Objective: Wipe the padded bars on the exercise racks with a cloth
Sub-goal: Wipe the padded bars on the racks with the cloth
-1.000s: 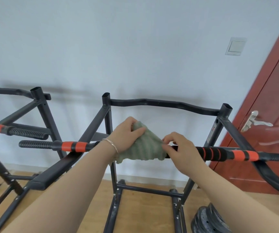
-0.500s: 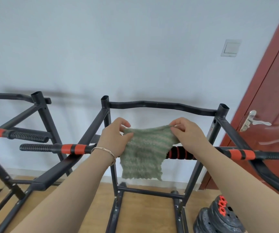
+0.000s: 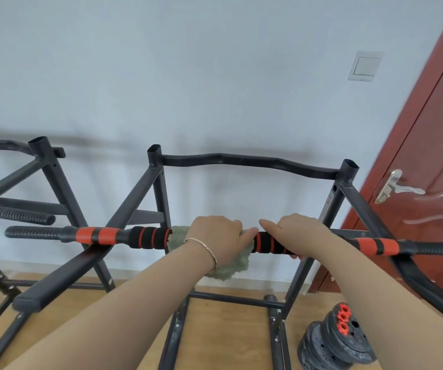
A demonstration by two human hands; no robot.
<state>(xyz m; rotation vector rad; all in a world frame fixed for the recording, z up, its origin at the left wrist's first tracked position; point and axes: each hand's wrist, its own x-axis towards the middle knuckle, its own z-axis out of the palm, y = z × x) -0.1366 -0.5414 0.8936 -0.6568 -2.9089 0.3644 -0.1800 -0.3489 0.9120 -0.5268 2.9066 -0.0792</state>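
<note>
Green cloth point(image 3: 229, 267) is bunched round the padded bar point(image 3: 149, 237) in the closed grip of the left hand point(image 3: 215, 236), the right hand point(image 3: 299, 233) keeping a curled grip on the foam just beside; wiping seems underway, and next the cloth must slide along the padding.

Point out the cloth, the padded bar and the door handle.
cloth point(image 3: 232, 267), head view, bunched lower edge
padded bar point(image 3: 149, 237), head view, striped foam left of cloth
door handle point(image 3: 408, 190), head view, silver lever
</note>
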